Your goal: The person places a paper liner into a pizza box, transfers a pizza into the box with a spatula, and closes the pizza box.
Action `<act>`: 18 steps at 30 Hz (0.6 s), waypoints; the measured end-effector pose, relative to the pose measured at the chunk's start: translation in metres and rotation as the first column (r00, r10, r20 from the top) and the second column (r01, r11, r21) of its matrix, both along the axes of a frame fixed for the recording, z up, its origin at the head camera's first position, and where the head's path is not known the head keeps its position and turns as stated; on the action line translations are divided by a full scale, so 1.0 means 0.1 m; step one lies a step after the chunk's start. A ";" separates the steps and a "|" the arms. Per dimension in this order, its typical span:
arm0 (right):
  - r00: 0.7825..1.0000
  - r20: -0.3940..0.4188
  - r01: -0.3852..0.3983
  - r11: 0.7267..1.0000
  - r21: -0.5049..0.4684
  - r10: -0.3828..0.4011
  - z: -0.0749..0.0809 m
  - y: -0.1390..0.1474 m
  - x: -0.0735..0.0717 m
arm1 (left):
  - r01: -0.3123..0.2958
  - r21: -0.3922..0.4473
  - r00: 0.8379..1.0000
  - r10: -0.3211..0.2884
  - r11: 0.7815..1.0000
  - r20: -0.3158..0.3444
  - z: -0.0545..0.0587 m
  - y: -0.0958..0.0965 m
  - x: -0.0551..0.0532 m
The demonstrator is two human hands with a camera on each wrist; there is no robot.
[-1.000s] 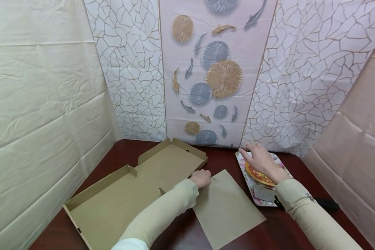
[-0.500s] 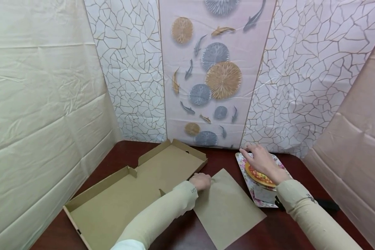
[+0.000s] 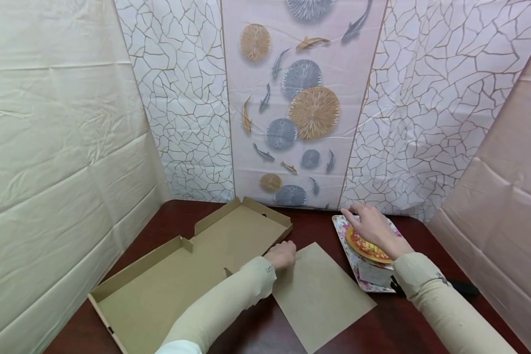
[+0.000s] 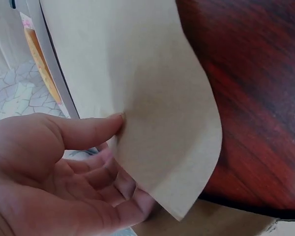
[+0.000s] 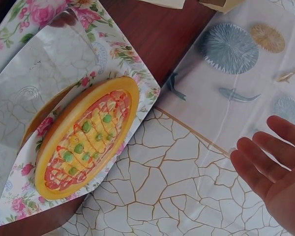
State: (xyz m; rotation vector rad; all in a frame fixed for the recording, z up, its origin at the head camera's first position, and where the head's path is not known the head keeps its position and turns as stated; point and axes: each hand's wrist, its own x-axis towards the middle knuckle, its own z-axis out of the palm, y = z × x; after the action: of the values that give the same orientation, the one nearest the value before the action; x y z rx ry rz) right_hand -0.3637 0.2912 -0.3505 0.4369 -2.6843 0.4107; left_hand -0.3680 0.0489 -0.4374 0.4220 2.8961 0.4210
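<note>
My left hand [image 3: 280, 254] pinches one edge of a sheet of brown paper [image 3: 325, 300] between thumb and fingers; in the left wrist view the paper [image 4: 162, 147] bends slightly there. It lies on the table beside an unfolded cardboard pizza box [image 3: 230, 236]. My right hand [image 3: 371, 227] hovers over a flowered tray [image 3: 342, 241], fingers loosely extended and holding nothing. On the tray is a small pizza [image 3: 366, 246], seen whole in the right wrist view as an oval pizza [image 5: 88, 137] with green bits on top. Beside it lies a wide shiny knife blade [image 5: 39, 73].
A black handle [image 3: 464, 287] extends from the tray's right side, partly covered by my right sleeve. The dark red table [image 3: 256, 329] has patterned cloth [image 3: 194, 123] behind it and pale cloth walls [image 3: 62, 162] on both sides.
My left hand stays at the paper's edge with hardly any movement. The right hand keeps its place above the tray. The view shifts very slightly.
</note>
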 end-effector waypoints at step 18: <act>0.997 0.076 0.014 1.000 0.023 -0.016 0.04 0.05 0.02 | 0.100 0.147 0.995 -0.098 0.984 -0.018 0.22 -0.19 -0.12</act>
State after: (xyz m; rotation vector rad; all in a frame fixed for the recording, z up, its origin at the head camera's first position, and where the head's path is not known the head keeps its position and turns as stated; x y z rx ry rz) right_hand -0.3618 0.2966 -0.3466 0.4152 -2.7661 0.4012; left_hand -0.3801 0.0294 -0.4155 0.5898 2.8490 0.6220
